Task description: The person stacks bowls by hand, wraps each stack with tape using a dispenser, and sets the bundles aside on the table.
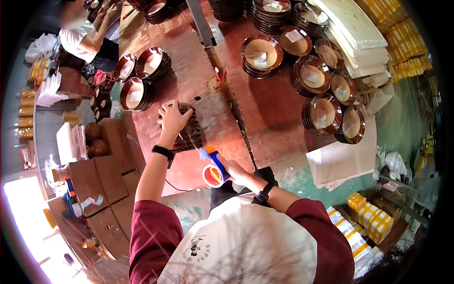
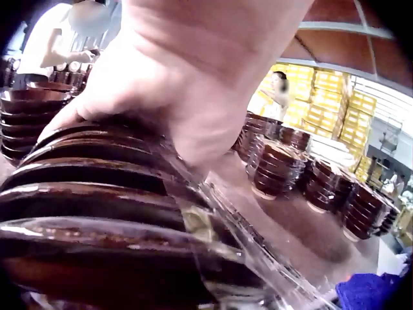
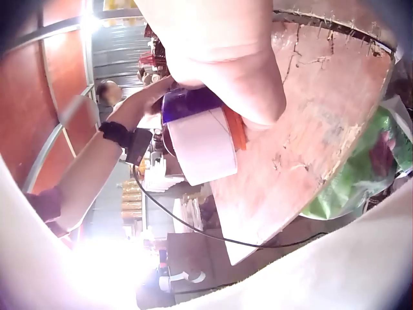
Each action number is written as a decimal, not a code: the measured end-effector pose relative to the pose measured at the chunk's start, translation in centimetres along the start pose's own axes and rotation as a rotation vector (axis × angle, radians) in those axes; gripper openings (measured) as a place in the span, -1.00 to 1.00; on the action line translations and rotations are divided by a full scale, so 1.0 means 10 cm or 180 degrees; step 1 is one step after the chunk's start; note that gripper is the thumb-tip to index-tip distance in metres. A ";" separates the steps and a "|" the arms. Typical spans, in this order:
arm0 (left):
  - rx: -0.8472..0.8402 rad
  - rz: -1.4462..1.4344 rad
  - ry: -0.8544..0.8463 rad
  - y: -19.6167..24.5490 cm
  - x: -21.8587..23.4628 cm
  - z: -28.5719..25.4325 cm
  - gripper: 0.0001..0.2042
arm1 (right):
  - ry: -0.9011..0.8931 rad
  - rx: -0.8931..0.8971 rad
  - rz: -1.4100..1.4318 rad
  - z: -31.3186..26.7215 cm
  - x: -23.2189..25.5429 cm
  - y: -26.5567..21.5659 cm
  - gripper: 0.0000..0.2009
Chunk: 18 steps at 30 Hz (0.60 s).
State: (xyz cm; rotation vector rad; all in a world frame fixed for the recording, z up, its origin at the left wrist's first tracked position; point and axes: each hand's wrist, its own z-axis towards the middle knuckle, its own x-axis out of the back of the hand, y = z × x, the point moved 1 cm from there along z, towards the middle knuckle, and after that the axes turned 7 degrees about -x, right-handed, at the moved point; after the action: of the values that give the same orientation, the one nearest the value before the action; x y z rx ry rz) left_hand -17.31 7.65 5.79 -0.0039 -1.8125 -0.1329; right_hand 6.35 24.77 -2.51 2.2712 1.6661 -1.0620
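A stack of glossy dark brown bowls (image 1: 194, 135) stands at the table's near left edge, its stacked rims (image 2: 90, 194) filling the left wrist view. My left hand (image 1: 173, 122) grips the far end of this stack, fingers spread and bent over it. Clear film or tape (image 2: 242, 232) runs along the stack's side. In my right hand (image 1: 236, 172) is a blue tape dispenser (image 1: 218, 165) with an orange part, held just nearer to me than the stack. Its wide tape roll (image 3: 203, 148) shows in the right wrist view.
More bowl stacks with paper labels stand at the table's left (image 1: 135, 94) and right (image 1: 321, 113). A dark gap (image 1: 241, 128) splits the red tabletop (image 1: 279, 137). Cardboard boxes (image 1: 101, 177) sit at left, white boards (image 1: 354, 33) at far right. Another person (image 1: 80, 38) works at far left.
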 end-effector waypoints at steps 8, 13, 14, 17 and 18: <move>-0.0691 -0.1526 -0.0518 -0.76 0.11 0.37 -0.08 | 0.0125 0.0027 -0.0171 0.03 -0.09 0.02 -0.46; -0.0845 -0.2071 -0.0499 -0.75 0.08 0.37 -0.27 | 0.0050 0.0075 0.0115 -0.03 -0.15 0.09 -0.46; -0.0841 -0.2039 -0.0404 -0.73 0.04 0.36 -0.26 | 0.0010 0.0037 0.0209 -0.06 -0.16 0.13 -0.46; -0.0478 -0.1808 -0.0311 -0.51 0.13 0.26 -0.19 | 0.0081 -0.0130 0.0521 -0.10 -0.27 0.25 -0.46; -0.0431 -0.1702 -0.0268 -0.45 0.11 0.26 -0.16 | 0.0169 -0.0148 0.0608 -0.16 -0.31 0.23 -0.47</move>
State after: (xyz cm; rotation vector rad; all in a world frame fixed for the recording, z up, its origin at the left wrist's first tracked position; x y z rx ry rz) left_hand -20.46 3.31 5.82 0.3859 -1.8479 -0.6414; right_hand 8.66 22.18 -0.13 2.3903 1.4398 -0.9190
